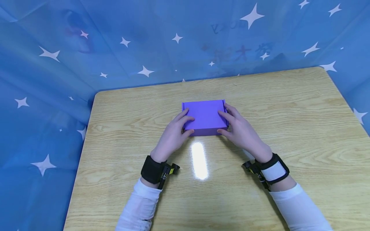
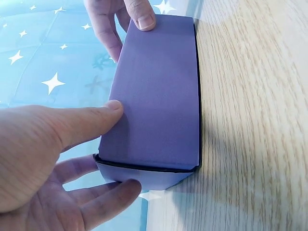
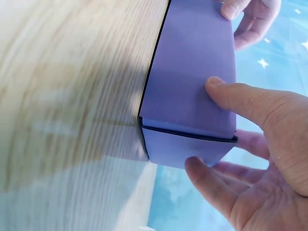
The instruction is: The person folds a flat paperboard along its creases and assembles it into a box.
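A closed purple cardboard box (image 1: 206, 114) lies flat on the wooden table, its long front side facing me. At its left end, my left hand (image 1: 172, 132) holds it. The left thumb (image 2: 91, 120) presses the front face, while the other fingers reach over the top and the end wall. My right hand (image 1: 244, 131) holds the opposite end in much the same way. In the right wrist view its thumb (image 3: 240, 98) lies on the front face, and the fingers bend around the short side. The box's back is hidden.
The light wooden table (image 1: 124, 134) extends around the box on all sides. A bright light reflection (image 1: 199, 160) shows on it in front of the box. Behind and to the sides hangs a blue curtain (image 1: 115, 64) with white stars. Each wrist wears a black strap with a small camera.
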`<state>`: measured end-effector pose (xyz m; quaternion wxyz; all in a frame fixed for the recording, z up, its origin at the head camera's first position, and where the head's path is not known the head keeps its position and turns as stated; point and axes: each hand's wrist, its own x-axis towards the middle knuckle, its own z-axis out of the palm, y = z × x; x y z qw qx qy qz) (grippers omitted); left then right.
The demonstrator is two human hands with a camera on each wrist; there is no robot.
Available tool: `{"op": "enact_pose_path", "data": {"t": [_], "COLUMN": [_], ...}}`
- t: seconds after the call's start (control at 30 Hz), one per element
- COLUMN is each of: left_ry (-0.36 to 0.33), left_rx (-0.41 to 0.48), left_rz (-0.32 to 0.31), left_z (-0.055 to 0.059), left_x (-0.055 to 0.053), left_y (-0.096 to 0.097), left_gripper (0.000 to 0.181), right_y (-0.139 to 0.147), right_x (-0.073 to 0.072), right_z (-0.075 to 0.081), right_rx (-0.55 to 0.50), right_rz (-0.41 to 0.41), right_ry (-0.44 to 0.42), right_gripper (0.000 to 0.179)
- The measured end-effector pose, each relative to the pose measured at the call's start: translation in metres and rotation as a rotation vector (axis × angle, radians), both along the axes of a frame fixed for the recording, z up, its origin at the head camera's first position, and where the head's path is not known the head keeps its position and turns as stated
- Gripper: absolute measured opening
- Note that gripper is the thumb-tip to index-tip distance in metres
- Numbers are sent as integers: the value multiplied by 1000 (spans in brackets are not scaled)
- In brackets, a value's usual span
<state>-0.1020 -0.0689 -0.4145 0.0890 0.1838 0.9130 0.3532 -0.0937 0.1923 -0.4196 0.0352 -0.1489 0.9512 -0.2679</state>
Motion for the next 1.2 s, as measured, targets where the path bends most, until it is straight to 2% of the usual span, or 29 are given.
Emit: {"op": "enact_pose_path", "data": {"t": [0.33,0.87,0.97,1.1,1.2], "left_ry": [13,33,24,-5,-20], "left_rx": [-26,-38,-62,-137,-183], "left_rz": [-7,-17,-20,-23,-24], "left_z": [-2,-3,-3,-4,-5], "left_x": [-1,-2,-2,-2,-2], "left_y": [-1,0,-1,-1,-1], "left_gripper": [39,41,56,87,100], "right_y": [2,4,5,7,8], "right_x": [0,0,0,-1,-1], "right_z": [-3,-5,-6,-8,-9], "right_rx": [14,10,7,41,78], "right_rz": [13,16,20,29,34], "right_ry": [41,39,28,-4,-36], "right_gripper": [70,70,77,95,103]}}
